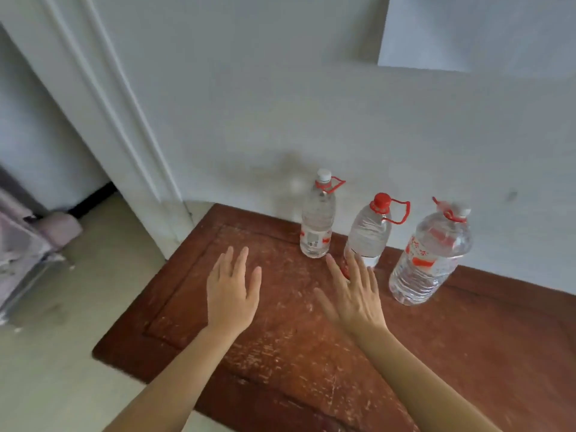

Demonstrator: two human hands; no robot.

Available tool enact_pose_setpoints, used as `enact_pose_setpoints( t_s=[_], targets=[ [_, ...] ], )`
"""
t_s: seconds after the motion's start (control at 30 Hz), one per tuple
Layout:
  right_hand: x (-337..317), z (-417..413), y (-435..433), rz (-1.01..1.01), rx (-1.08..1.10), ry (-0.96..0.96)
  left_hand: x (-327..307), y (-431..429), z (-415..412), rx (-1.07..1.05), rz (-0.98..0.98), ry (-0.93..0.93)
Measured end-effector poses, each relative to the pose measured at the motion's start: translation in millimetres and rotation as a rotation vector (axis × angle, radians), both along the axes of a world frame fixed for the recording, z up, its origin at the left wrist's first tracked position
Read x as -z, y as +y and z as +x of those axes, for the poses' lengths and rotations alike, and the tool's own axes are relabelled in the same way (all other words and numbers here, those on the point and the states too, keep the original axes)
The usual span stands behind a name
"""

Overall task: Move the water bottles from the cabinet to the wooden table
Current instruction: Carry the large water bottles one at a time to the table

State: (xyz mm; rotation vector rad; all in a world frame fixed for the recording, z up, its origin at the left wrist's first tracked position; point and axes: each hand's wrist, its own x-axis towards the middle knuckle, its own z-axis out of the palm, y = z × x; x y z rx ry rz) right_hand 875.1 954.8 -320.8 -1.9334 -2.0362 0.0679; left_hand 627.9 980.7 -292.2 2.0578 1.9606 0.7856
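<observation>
Three clear water bottles with red handle loops stand on the wooden table (280,322) along the white wall. The left bottle (318,219) has a white cap, the middle bottle (369,232) a red cap, and the larger right bottle (431,257) a pale cap. My left hand (232,291) hovers open over the table, left of the bottles, holding nothing. My right hand (355,291) is open with fingers spread, just in front of the middle bottle and covering its base. No cabinet is in view.
A white door frame (103,104) stands at the table's left corner. Beige floor (62,353) lies left of the table, with a pale pink-grey object (28,251) at the far left. A white sheet (473,29) hangs on the wall upper right.
</observation>
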Motion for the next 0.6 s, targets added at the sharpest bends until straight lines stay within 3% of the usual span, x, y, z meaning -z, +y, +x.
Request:
enact_pose_setpoints(
  t_s=[0.3,0.43,0.6],
  targets=[
    [-50.4,-218.1,-0.4,0.124,-0.65,0.179,-55.5,-178.1,-159.2,-0.614,0.106,0.211],
    [-90.0,-354.0,-69.4,0.198,-1.0,0.275,-96.2,-299.8,-236.1,-0.912,0.166,0.317],
    [-126.9,-515.4,-214.5,0.296,-1.386,0.368,-134.6,-478.2,-317.0,-1.277,0.153,0.416]
  ],
)
